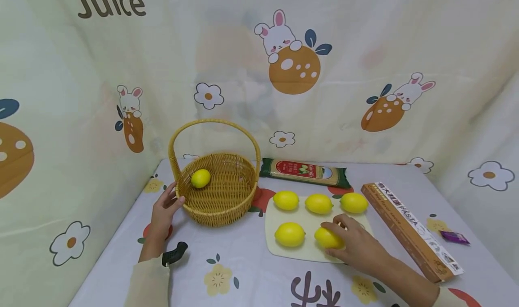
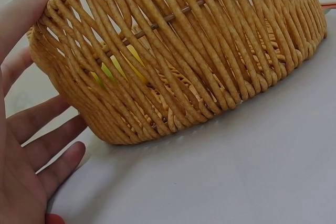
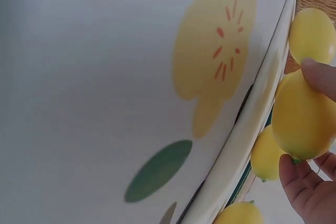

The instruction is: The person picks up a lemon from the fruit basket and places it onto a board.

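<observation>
A wicker basket with a tall hoop handle stands left of centre, one lemon inside it. My left hand rests against its left side, thumb along the rim. In the left wrist view its fingers are spread and fairly straight beside the woven wall. My right hand pinches a lemon between thumb and fingers, low over the front of a cream board. The right wrist view shows the thumb on one side of that lemon and fingertips at its pointed end. Several other lemons lie on the board.
A green-ended pasta packet lies behind the board, right of the basket. A long brown pasta box lies slanted at the right, with a small purple packet beyond it. Printed cloth covers the table and hangs behind it.
</observation>
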Demonstrator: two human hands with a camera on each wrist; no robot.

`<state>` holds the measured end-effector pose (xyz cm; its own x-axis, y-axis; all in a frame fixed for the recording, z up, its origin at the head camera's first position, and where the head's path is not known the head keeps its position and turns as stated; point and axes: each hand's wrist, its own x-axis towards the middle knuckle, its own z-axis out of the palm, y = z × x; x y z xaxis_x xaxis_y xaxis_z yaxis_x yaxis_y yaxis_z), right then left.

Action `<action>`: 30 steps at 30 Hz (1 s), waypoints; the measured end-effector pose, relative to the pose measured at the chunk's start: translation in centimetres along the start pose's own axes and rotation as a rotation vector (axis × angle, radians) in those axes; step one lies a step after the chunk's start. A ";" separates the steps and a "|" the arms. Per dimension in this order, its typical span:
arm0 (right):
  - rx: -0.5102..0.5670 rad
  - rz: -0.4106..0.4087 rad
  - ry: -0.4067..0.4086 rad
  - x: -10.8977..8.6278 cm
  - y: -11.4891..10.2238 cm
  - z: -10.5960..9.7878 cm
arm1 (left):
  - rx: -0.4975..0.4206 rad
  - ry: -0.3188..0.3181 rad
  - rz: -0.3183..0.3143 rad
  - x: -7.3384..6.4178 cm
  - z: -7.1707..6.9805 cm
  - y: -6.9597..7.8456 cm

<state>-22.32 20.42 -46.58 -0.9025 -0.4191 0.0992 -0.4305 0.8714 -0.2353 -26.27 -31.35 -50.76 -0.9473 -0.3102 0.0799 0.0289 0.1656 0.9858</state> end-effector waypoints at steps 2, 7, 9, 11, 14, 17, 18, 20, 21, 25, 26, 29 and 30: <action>0.007 -0.002 -0.003 0.1 0.0 0.0 | 0.002 0.001 0.002 0.0 -0.1 0.0; -0.002 0.004 0.014 0.2 0.0 -0.1 | -0.005 -0.005 -0.015 0.4 -0.1 -0.5; -0.011 0.010 0.015 0.2 0.1 0.0 | -0.007 -0.013 -0.023 0.5 -0.1 -0.7; -0.013 0.010 0.015 0.2 0.3 0.2 | -0.006 -0.017 -0.022 0.6 -0.1 -0.8; -0.003 0.005 0.013 0.3 0.4 0.5 | 0.001 -0.014 -0.019 0.6 -0.2 -0.8; 0.001 0.007 0.015 0.3 0.5 0.7 | 0.005 -0.013 -0.018 0.5 -0.2 -0.6; 0.001 0.010 0.015 0.3 0.5 0.7 | 0.007 -0.013 -0.020 0.5 -0.2 -0.6; 0.001 0.014 0.014 0.3 0.5 0.7 | 0.006 -0.012 -0.023 0.4 -0.2 -0.5; 0.003 0.015 0.013 0.2 0.5 0.7 | 0.006 -0.012 -0.026 0.3 -0.1 -0.4; 0.008 0.011 0.020 0.2 0.6 0.7 | 0.005 -0.014 -0.025 0.2 -0.1 -0.3; 0.007 0.009 0.024 0.2 0.6 0.7 | 0.004 -0.015 -0.023 0.1 -0.1 -0.3; -0.005 0.000 0.029 0.1 0.6 0.7 | -0.002 -0.016 -0.016 0.1 -0.1 -0.2; -0.011 -0.008 0.027 0.1 0.6 0.6 | -0.003 -0.016 -0.015 0.0 -0.1 -0.1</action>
<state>-22.66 20.76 -47.33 -0.8990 -0.4191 0.1272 -0.4376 0.8710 -0.2234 -26.30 -31.46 -50.87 -0.9527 -0.2973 0.0623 0.0152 0.1582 0.9873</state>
